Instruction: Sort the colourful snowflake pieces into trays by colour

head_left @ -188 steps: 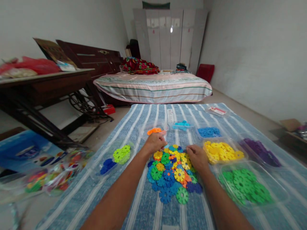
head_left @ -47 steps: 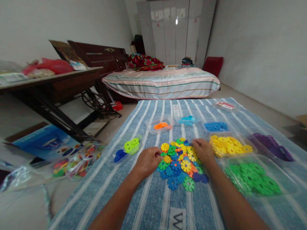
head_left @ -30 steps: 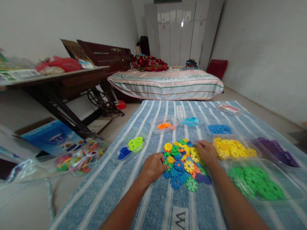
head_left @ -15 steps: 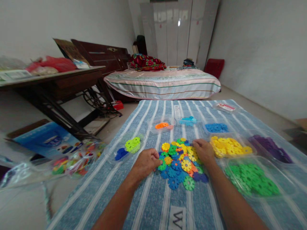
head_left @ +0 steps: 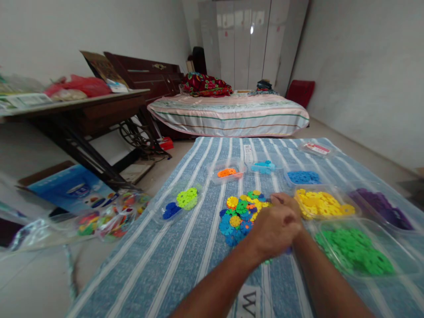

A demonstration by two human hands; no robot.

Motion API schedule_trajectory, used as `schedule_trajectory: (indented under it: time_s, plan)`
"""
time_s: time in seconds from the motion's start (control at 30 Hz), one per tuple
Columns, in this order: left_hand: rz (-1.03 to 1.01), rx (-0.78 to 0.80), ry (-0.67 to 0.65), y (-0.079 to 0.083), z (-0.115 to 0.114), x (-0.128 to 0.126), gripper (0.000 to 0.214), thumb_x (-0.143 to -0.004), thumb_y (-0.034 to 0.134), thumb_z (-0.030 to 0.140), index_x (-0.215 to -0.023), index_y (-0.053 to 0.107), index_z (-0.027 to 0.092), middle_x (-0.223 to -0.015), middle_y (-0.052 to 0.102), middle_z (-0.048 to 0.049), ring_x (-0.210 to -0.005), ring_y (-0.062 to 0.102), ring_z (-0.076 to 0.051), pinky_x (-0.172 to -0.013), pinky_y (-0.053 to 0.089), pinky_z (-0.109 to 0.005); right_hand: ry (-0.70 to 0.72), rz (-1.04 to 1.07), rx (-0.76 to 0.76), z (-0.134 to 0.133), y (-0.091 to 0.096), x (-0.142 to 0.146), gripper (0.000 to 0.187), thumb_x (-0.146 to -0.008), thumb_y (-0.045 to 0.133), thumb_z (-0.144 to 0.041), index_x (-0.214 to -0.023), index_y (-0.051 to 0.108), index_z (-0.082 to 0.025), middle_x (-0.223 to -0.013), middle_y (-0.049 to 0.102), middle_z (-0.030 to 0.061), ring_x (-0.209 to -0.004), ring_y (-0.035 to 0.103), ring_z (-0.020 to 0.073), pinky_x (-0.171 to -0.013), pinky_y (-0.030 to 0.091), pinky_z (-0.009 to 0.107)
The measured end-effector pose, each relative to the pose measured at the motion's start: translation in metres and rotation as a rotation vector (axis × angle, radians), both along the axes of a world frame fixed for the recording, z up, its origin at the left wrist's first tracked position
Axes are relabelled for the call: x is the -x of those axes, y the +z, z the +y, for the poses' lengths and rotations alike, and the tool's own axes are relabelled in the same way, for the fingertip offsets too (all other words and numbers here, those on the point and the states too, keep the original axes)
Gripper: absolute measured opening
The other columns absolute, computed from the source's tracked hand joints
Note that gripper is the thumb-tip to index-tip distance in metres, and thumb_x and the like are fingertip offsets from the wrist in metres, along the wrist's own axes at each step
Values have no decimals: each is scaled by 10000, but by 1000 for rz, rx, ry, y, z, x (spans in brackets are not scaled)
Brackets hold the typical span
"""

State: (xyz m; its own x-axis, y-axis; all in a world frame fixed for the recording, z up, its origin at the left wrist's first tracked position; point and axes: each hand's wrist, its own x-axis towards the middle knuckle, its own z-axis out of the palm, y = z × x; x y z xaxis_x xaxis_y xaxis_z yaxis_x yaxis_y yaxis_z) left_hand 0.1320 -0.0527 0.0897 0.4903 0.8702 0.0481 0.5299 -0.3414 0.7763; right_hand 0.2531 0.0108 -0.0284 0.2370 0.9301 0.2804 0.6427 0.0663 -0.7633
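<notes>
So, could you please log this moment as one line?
left hand: over multicoloured pile of notched plastic discs, overlapping right hand in view; right hand: beside clear plastic box of yellow discs; grips: unclear

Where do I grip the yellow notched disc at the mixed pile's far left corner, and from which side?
Probably best pinched by its left rim, coming from above and the left: the yellow notched disc looks thin and lies fairly flat at the edge of the mixed pile, with striped cloth to its left. The left hand covers the pile's near right part.
</notes>
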Motion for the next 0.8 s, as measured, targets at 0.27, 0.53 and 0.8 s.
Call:
schedule_trajectory:
  time_s: [0.27,0.53,0.8]
  plan:
    - [425,-147,276,-38,-8,78,170,-726,546,294,-837,612,184,-897,592,-50,-866,545,-183,-770,401,-283,1,-48,-4,4,4,0,346,-751,424,-419,-774,685,-192,-800,671,47,-763,590,190,-721,427,304]
    - [553,-166,246,-45,-13,73,157,-742,539,302,-833,595,187,-927,578,-63,-908,538,-198,-785,415,-299,9,-60,0,2,6,0,346,-752,423,-415,-770,682,-186,-793,669,51,-760,590,190,-722,428,306]
    - [471,-189,235,-42,-9,76,237,-843,434,335,-795,617,191,-860,600,-52,-865,548,-176,-755,400,-277,16,-45,3,3,4,-1,353,-751,422,-419,-781,684,-184,-814,666,53,-789,591,195,-733,424,308]
